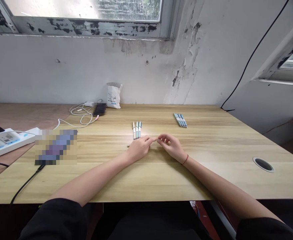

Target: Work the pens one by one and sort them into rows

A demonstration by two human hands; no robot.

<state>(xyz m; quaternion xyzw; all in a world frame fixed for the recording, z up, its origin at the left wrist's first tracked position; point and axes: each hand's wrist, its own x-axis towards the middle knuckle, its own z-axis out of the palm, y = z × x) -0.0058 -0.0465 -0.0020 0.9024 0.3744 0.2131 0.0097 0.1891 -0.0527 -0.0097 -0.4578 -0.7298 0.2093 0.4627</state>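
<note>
A small, thin, dark item (158, 139) is pinched by the right hand (172, 146) beside the left hand (139, 148), whose grip cannot be told, with three slim white-and-green pens (137, 129) aligned nearby and a blue-and-white pen group (180, 120) set apart.

Smooth wood-grain surface (211, 150) with a soft sheen meets a rough, peeling painted wall (86, 70).
Glossy plastic-looking pens (137, 129), a crinkled white packet (114, 96) and matt black cloth sleeves (58, 218).

The bare left hand (139, 148) and the bare right hand (170, 146) (red string at wrist) meet at the fingertips, both forearms stretched forward.
</note>
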